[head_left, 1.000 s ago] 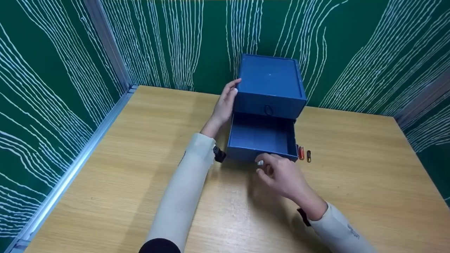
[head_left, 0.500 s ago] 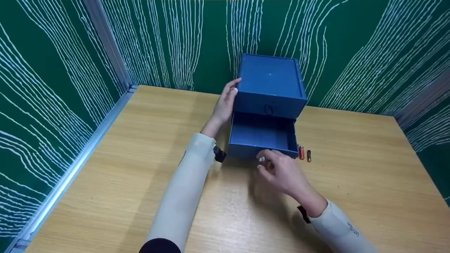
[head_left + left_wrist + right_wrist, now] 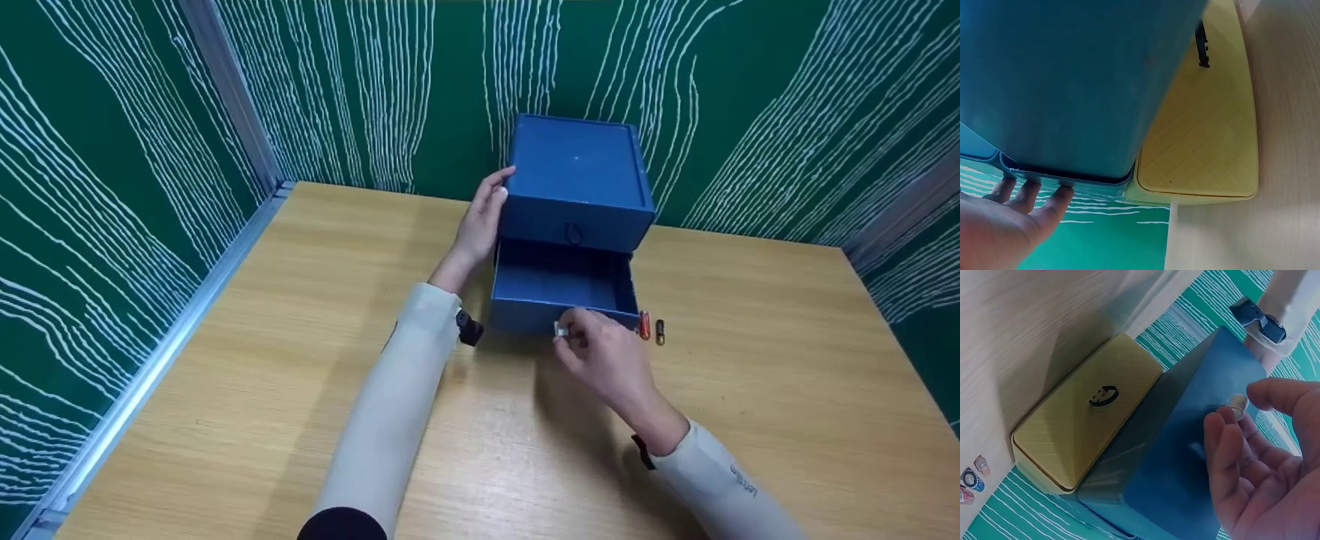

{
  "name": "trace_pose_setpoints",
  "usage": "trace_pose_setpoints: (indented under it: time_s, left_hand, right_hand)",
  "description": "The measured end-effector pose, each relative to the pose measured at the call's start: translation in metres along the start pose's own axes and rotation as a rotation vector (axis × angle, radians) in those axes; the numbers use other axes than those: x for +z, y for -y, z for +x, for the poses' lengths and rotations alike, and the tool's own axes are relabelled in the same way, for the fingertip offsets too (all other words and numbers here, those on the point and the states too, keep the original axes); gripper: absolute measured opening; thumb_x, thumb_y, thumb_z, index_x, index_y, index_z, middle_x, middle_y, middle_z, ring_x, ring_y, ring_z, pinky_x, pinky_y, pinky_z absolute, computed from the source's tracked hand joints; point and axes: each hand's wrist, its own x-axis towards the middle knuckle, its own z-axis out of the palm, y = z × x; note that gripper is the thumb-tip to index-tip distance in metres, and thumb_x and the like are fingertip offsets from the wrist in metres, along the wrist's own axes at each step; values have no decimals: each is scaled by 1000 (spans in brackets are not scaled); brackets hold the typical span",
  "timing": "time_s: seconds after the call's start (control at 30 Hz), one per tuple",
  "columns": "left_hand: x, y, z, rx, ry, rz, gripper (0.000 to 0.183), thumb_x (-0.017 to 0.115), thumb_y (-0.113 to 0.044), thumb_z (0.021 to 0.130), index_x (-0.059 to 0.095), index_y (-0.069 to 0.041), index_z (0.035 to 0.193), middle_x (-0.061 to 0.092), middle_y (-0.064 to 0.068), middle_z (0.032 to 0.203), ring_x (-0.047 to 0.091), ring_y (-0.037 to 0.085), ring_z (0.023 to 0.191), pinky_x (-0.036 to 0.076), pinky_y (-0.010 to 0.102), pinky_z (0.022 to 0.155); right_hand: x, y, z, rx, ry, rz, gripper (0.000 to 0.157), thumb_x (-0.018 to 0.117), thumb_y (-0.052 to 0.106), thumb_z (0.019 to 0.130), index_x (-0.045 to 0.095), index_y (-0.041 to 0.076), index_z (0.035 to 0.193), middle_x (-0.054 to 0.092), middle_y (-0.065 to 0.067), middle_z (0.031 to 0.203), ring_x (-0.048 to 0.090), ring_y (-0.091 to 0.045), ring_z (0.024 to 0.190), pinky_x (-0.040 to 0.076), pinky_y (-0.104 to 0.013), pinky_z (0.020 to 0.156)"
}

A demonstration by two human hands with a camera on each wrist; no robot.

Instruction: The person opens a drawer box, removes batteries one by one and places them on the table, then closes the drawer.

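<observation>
In the head view, a blue drawer unit (image 3: 581, 161) stands at the back with its middle drawer (image 3: 551, 319) partly pulled out. My left hand (image 3: 480, 229) rests along the unit's left side, its fingers (image 3: 1053, 205) extended against the blue edge in the left wrist view. My right hand (image 3: 604, 356) is at the drawer's front panel with curled fingers. Between its fingertips shows a small whitish cylinder (image 3: 1238, 406), pinched right in front of the blue panel; its exact kind cannot be told. Beneath the blue drawer is a yellow drawer (image 3: 1086, 413) with a black loop handle (image 3: 1104, 396).
To the unit's right on the wooden table (image 3: 750, 375) lie a red battery (image 3: 645, 325) and a black-and-gold battery (image 3: 660, 331). Their ends, with a copper-coloured battery (image 3: 982, 464), appear in the right wrist view. A green wall with white lines (image 3: 450, 75) rises behind the table.
The middle drawer has slid a little inward, toward the back. My right hand has moved forward with it, the whitish piece still at its fingertips. My left hand has stayed in place.
</observation>
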Motion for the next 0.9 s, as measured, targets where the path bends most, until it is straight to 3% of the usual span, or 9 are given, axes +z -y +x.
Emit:
trace_pose_setpoints:
  time_s: [0.27,0.6,0.9]
  left_hand:
    - [0,1,0,5,4,-24,38,26,-22,96,33,-15,133,30,-1,139,28,8,127,23,26,104]
    - [-1,0,1,-37,4,-10,38,26,-25,96,33,-20,133,29,-4,140,27,8,127,22,30,105]
    - [0,2,1,7,-1,-7,38,26,-22,97,33,-14,133,30,-1,139,27,8,127,23,25,104]
  right_hand:
    - [5,0,2,19,-30,-66,12,61,26,76,58,18,85,60,4,74,49,-8,56,40,-22,49]
    - [9,-5,11,37,-74,-39,11,60,26,77,57,19,85,57,5,74,50,-10,58,41,-23,52]
    - [12,-9,19,58,-71,-29,10,60,26,77,57,19,84,57,5,74,49,-9,59,42,-24,53]
